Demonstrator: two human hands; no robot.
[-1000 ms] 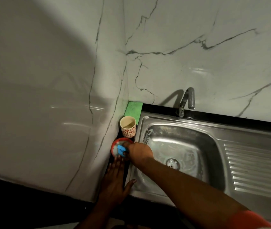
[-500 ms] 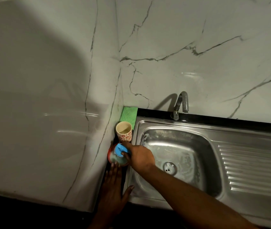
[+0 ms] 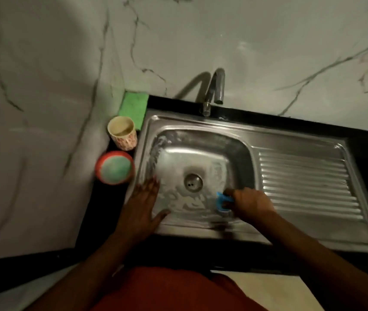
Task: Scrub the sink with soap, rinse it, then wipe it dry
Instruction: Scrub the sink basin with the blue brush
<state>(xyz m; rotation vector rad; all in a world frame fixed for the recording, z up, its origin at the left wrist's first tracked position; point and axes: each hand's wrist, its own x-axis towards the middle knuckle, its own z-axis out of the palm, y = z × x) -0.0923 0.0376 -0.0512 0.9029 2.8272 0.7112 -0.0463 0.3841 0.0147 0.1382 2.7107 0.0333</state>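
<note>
While the right hand gripped a blue scrubber in it, the shiny steel sink in the black desk looked soapy; the left hand lay flat on its rim.

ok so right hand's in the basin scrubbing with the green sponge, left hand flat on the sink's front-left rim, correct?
Not quite. The head view shows the right hand gripping a blue scrubber in the basin, not the green sponge, which lies in the back corner by the wall with no hand on it. The left hand does lie flat on the front-left rim of the sink.
</note>
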